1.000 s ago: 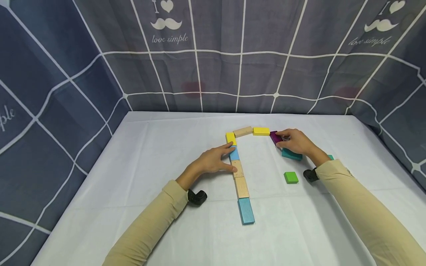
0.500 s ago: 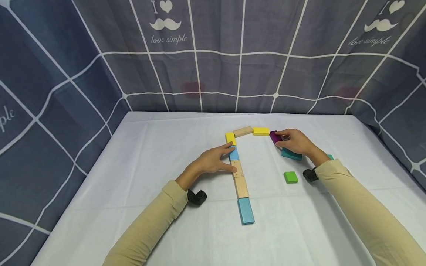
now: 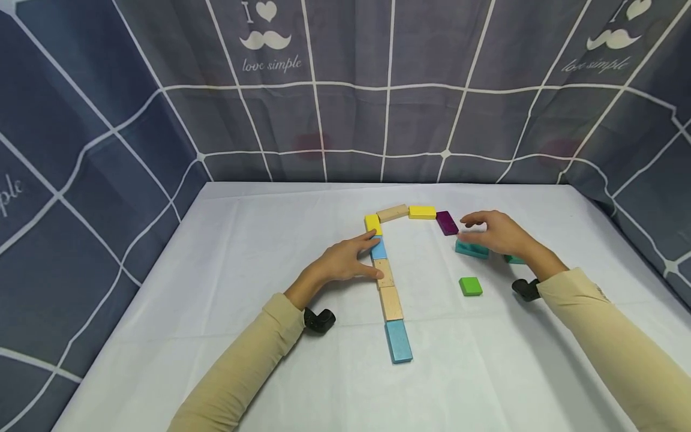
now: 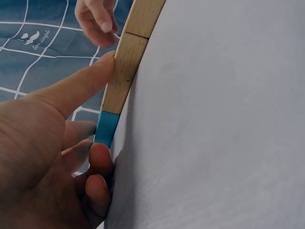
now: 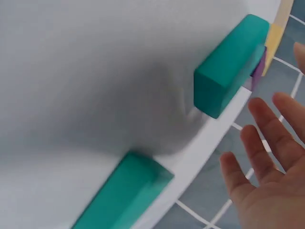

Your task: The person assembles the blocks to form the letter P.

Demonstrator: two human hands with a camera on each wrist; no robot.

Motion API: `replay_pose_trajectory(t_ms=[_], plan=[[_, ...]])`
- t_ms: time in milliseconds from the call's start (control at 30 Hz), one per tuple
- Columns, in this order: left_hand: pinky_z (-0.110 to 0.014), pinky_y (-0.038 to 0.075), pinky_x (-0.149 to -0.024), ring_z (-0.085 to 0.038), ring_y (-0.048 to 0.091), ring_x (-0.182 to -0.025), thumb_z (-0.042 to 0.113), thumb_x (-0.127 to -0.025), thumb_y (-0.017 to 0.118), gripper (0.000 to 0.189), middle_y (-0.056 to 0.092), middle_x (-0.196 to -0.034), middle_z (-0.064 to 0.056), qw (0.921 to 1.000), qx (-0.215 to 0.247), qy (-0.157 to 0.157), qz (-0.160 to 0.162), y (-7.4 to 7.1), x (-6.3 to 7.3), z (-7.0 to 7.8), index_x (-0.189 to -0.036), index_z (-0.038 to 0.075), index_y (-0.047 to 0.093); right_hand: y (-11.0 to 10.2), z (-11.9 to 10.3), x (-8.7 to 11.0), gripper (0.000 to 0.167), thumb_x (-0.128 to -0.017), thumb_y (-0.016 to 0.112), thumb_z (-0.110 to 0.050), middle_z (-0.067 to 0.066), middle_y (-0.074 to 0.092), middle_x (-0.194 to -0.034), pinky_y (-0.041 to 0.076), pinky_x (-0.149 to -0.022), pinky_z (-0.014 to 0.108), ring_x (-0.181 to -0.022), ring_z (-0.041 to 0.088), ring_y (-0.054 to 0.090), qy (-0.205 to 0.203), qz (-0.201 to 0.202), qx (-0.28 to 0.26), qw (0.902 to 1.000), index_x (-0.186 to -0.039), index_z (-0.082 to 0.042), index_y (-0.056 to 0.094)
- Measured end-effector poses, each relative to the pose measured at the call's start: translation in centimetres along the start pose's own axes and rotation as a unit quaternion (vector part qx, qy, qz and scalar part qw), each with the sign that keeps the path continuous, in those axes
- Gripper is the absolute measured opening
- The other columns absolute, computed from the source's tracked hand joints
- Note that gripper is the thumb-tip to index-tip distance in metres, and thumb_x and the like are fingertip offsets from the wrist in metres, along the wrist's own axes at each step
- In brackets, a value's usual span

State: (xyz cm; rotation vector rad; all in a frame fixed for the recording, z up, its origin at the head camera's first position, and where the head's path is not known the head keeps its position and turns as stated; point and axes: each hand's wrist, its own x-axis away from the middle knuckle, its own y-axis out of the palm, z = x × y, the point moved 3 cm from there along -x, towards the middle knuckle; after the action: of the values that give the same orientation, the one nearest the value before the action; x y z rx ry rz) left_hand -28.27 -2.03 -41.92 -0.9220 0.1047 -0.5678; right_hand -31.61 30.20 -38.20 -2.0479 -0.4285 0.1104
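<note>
In the head view a line of small blocks runs up the table and bends right. My left hand point(image 3: 345, 259) rests along it, its thumb touching a wooden block point(image 4: 125, 71) and its fingers at the light blue block point(image 4: 106, 128). A yellow block point(image 3: 373, 224), a wooden block point(image 3: 393, 212), another yellow block point(image 3: 422, 212) and a purple block point(image 3: 447, 223) continue the line. My right hand point(image 3: 499, 233) holds nothing, fingers spread, beside the purple block and over a teal block point(image 5: 231, 64). A second teal block point(image 5: 124, 191) lies nearer its wrist.
A green block point(image 3: 471, 286) lies apart, right of the line. A wooden block point(image 3: 391, 303) and a larger blue block point(image 3: 398, 341) form the near end. The white-covered table point(image 3: 259, 216) meets a dark checked curtain point(image 3: 356, 120) at the back.
My right hand has let go of the purple block and moved right, uncovering it. The purple block stays beside the yellow one. My left hand keeps its place.
</note>
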Motion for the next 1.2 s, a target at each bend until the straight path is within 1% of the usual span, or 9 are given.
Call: replay_pose_trajectory(t_ms=[100,267,367,500,633,733,967,1100,1200], plan=[[-0.046,0.026,-0.115,-0.021,0.023,-0.147,0.047,-0.082,0.078,0.086,0.021,-0.162,0.008,1.0000,0.003,0.001,0.001,0.0,0.0,0.0,-0.153,0.019,0.040,0.2,-0.1,1.0,0.050,-0.090,0.073,-0.024,0.024,0.063,-0.117,0.043,-0.093,0.059,-0.111,0.040,0.051,-0.021,-0.005,0.026,0.9994,-0.127,0.007,0.061],[-0.046,0.025,-0.115,-0.020,0.023,-0.147,0.047,-0.082,0.079,0.085,0.021,-0.162,0.008,1.0000,0.004,-0.001,0.002,0.0,0.1,0.0,-0.153,0.019,0.040,1.0,0.0,2.0,0.042,-0.085,0.076,-0.012,0.022,0.066,-0.113,0.045,-0.089,0.054,-0.104,0.037,0.051,-0.041,-0.013,0.064,0.9970,-0.120,0.008,0.065],[-0.046,0.025,-0.115,-0.020,0.022,-0.147,0.047,-0.081,0.079,0.085,0.021,-0.162,0.008,1.0000,0.006,-0.003,0.001,0.0,0.1,0.0,-0.153,0.019,0.040,1.2,0.0,2.3,0.037,-0.084,0.075,-0.003,0.022,0.066,-0.113,0.045,-0.090,0.055,-0.105,0.037,0.050,-0.053,-0.005,0.062,0.9966,-0.119,0.008,0.066],[-0.046,0.025,-0.115,-0.020,0.022,-0.147,0.047,-0.081,0.079,0.086,0.021,-0.162,0.009,1.0000,0.006,-0.006,0.001,0.1,0.2,0.0,-0.153,0.020,0.040,1.5,-0.5,2.5,0.034,-0.081,0.071,0.006,0.019,0.067,-0.112,0.044,-0.091,0.054,-0.105,0.036,0.049,-0.087,0.004,0.056,0.9946,-0.115,0.006,0.068],[-0.046,0.025,-0.115,-0.020,0.022,-0.147,0.047,-0.081,0.079,0.086,0.021,-0.162,0.009,1.0000,0.004,-0.007,0.001,0.1,0.2,0.0,-0.153,0.020,0.040,2.1,-1.6,2.3,0.034,-0.080,0.068,0.012,0.015,0.068,-0.111,0.044,-0.093,0.054,-0.107,0.037,0.048,-0.130,-0.002,0.066,0.9893,-0.112,0.003,0.070],[-0.046,0.025,-0.115,-0.020,0.022,-0.147,0.047,-0.082,0.079,0.086,0.021,-0.162,0.009,1.0000,0.005,-0.004,0.001,0.1,0.2,0.1,-0.153,0.020,0.040,2.6,-2.7,2.0,0.036,-0.079,0.067,0.014,0.015,0.068,-0.113,0.044,-0.094,0.056,-0.110,0.039,0.048,-0.145,-0.009,0.070,0.9869,-0.112,-0.001,0.071],[-0.046,0.025,-0.115,-0.021,0.023,-0.147,0.047,-0.082,0.079,0.085,0.022,-0.162,0.008,1.0000,0.006,-0.002,0.004,0.1,0.2,0.1,-0.153,0.019,0.040,3.3,-3.7,0.9,0.037,-0.080,0.068,0.013,0.016,0.068,-0.115,0.043,-0.095,0.056,-0.110,0.039,0.048,-0.154,0.002,0.065,0.9859,-0.114,0.001,0.072],[-0.046,0.025,-0.115,-0.021,0.023,-0.147,0.047,-0.082,0.079,0.085,0.022,-0.162,0.008,1.0000,0.007,-0.001,0.005,0.1,0.2,0.1,-0.152,0.019,0.040,3.3,-3.6,0.8,0.036,-0.082,0.069,0.011,0.018,0.067,-0.117,0.042,-0.096,0.056,-0.111,0.039,0.047,-0.144,0.011,0.052,0.9882,-0.116,0.003,0.070],[-0.047,0.024,-0.115,-0.021,0.023,-0.147,0.047,-0.081,0.079,0.086,0.022,-0.162,0.008,1.0000,0.009,0.000,0.004,0.0,0.3,0.1,-0.153,0.019,0.040,3.3,-3.4,0.7,0.037,-0.082,0.069,0.009,0.020,0.065,-0.121,0.040,-0.098,0.057,-0.115,0.039,0.046,-0.125,0.016,0.042,0.9911,-0.119,0.003,0.069]])
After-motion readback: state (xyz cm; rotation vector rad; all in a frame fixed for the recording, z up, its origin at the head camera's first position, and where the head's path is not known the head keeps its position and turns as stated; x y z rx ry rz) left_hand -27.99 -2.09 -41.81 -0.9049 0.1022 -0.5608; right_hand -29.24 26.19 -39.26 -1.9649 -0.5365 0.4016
